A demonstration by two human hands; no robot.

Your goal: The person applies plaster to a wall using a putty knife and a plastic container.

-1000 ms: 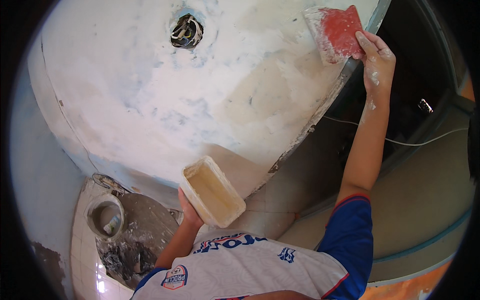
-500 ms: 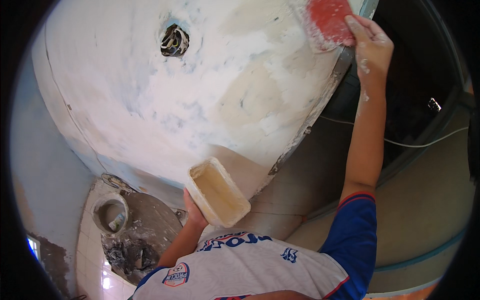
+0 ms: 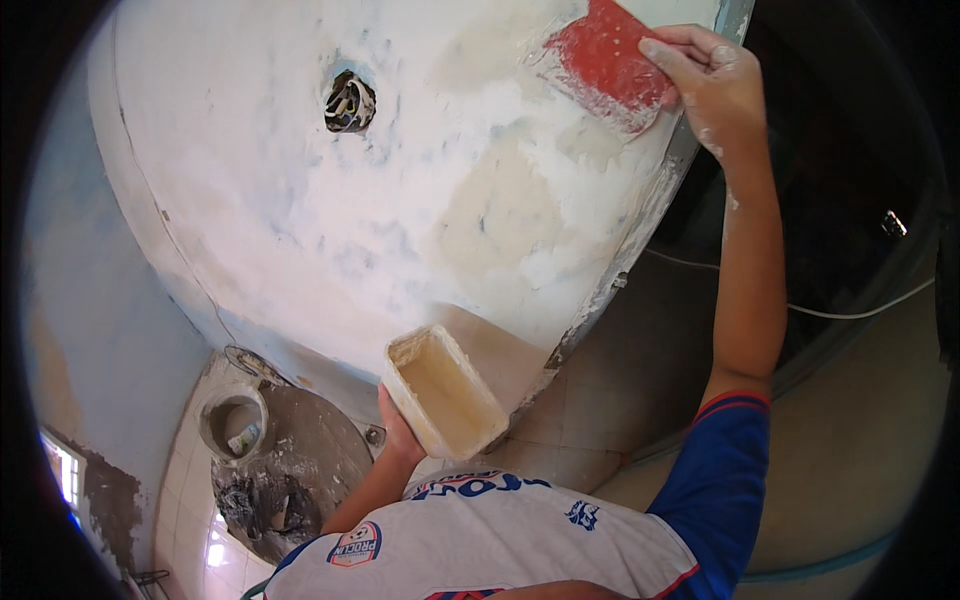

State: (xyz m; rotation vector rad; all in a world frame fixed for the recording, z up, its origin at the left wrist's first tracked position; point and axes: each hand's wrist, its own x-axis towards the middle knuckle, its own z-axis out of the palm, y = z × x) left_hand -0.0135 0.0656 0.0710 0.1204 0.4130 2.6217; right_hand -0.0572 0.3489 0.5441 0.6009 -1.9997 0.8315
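Observation:
My right hand (image 3: 710, 80), smeared with white compound, pinches a red flat spreader (image 3: 606, 62) whose whitish, coated edge lies against the patchy white wall (image 3: 280, 200) at upper right, near the wall's edge. My left hand (image 3: 400, 424) grips the side of a pale rectangular plastic tub (image 3: 445, 390) with a cream-coloured coating inside, held low in front of the wall. A hole with bundled wires (image 3: 350, 101) is in the wall, left of the spreader.
Below left, a bucket (image 3: 234, 421) stands on a dirty grey round board (image 3: 320, 455) over floor tiles (image 3: 175, 490). A pale blue wall (image 3: 115, 340) is at left, a dark opening (image 3: 830, 150) at right with a white cable (image 3: 850, 310) across it.
My right hand and the spreader have moved left along the upper wall, and the spreader is more tilted. My left hand still holds the tub, a little lower in the view.

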